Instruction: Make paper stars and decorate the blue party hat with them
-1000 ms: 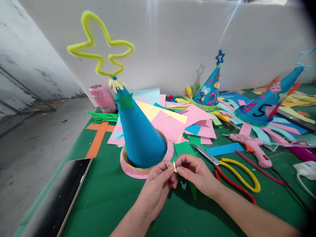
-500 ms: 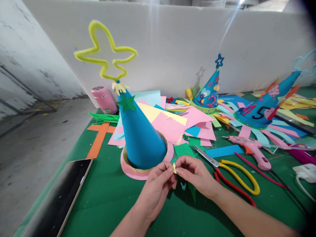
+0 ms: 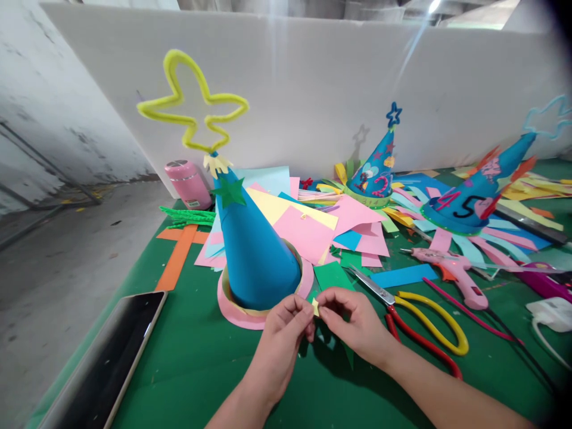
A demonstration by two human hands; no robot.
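Between my two hands is a tiny pale yellow paper piece (image 3: 315,307), pinched from both sides. My left hand (image 3: 286,333) grips its left edge with thumb and forefinger. The fingers of my right hand (image 3: 353,325) close on its right edge. Just behind them stands a blue paper cone hat (image 3: 257,250) with a pink brim (image 3: 227,313). On the cone sit a green paper star (image 3: 230,192) and a fringed cream collar (image 3: 217,162); a yellow pipe-cleaner star (image 3: 187,107) rises from the tip. Green paper scraps (image 3: 333,277) lie by my right hand, partly hidden.
Scissors (image 3: 393,310) and a pink glue gun (image 3: 456,271) with a cord lie to the right. A phone (image 3: 107,357) rests at the left edge, near orange strips (image 3: 179,262). Behind are a pink bottle (image 3: 190,185), coloured paper (image 3: 308,229) and two decorated hats (image 3: 374,167).
The view has tilted up slightly. Both hands stay close together on the yellow paper piece, with only small finger shifts.
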